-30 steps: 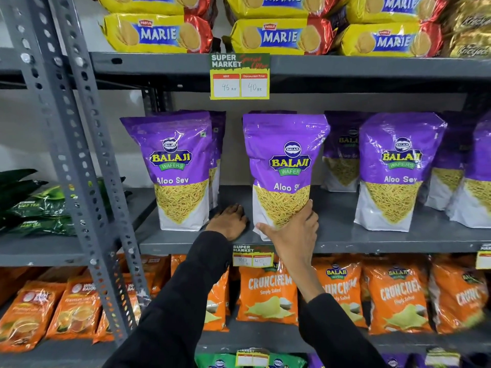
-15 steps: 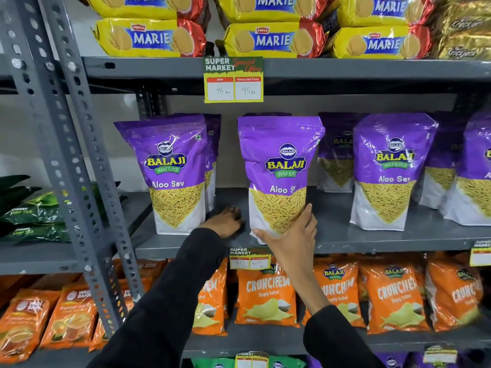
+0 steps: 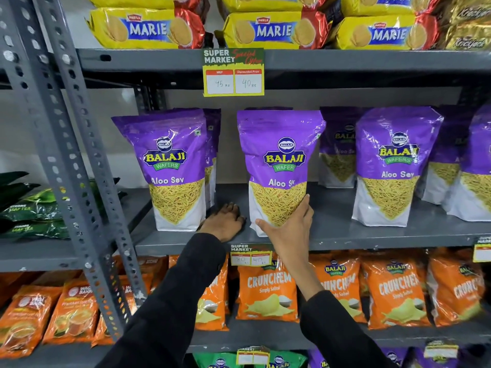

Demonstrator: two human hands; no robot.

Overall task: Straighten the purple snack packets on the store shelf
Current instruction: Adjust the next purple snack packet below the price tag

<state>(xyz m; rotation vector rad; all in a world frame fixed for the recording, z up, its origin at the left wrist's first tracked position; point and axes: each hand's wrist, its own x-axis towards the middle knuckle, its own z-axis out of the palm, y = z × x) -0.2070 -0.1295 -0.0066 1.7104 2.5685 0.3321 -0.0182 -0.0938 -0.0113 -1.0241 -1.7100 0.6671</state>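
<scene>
Several purple Aloo Sev packets stand on the grey middle shelf (image 3: 345, 235). The middle packet (image 3: 279, 155) stands upright near the shelf's front edge, and my right hand (image 3: 289, 229) is shut on its lower front, thumb at the left corner and fingers up its right side. My left hand (image 3: 224, 221) rests palm down on the shelf between that packet and the left packet (image 3: 170, 166), fingers apart, holding nothing. A right packet (image 3: 393, 166) stands upright, with more purple packets behind and to its right.
A slotted grey upright (image 3: 66, 155) stands at the left. Yellow Marie biscuit packs (image 3: 265, 30) fill the shelf above, with a price tag (image 3: 233, 75) hanging below them. Orange Crunchem packets (image 3: 268, 290) line the shelf underneath. Dark green packets (image 3: 29, 208) lie at the far left.
My right hand has shifted a little on the middle packet, which stands slightly straighter. My left hand stays flat on the shelf. The view has moved closer.
</scene>
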